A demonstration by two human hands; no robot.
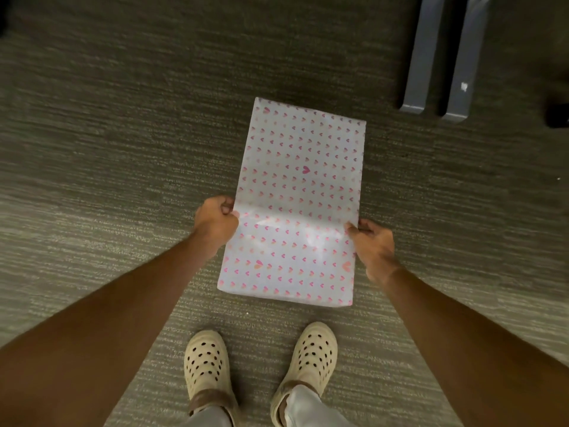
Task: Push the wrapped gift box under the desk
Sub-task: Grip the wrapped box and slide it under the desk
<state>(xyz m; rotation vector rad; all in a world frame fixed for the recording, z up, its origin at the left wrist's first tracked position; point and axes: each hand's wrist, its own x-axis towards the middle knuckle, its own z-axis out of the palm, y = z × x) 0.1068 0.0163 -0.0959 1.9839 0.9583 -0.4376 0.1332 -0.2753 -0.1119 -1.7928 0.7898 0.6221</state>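
Note:
A flat rectangular gift box [295, 192], wrapped in white paper with small pink hearts, lies lengthwise in front of me over the grey carpet. My left hand [215, 224] grips its left edge near the middle, fingers curled around the side. My right hand [374, 245] grips the right edge at about the same height. Whether the box rests on the carpet or is held just above it I cannot tell. Two grey metal desk legs [443, 60] run along the floor at the upper right, beyond the box's far right corner.
My two feet in beige perforated clogs [206, 365] [311, 359] stand on the carpet just behind the box's near edge. A dark object [558, 115] sits at the right edge beside the desk legs. Striped grey carpet [123, 134] spreads to the left and ahead.

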